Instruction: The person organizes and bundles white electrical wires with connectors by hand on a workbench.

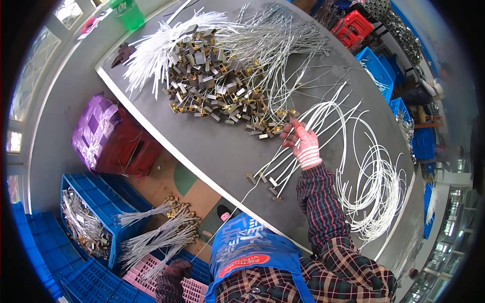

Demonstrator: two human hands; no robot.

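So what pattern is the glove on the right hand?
White with red stripes, on the right hand, seen in the head view.

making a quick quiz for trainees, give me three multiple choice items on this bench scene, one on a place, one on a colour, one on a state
1. Where does the right hand rest?
A. on the white wires on the grey table
B. inside a blue crate
C. on the red stool

2. What colour is the wrapped bundle left of the table?
A. yellow
B. purple
C. white

3. How is the left hand?
A. raised over the table
B. resting flat on the table
C. low, below the table edge, by the wire bundles on the pink crate

Answers:
1 A, its gloved fingers lie on the white wires.
2 B, shiny purple wrap covers it.
3 C, it shows dark beside the pink crate; its grip cannot be told.
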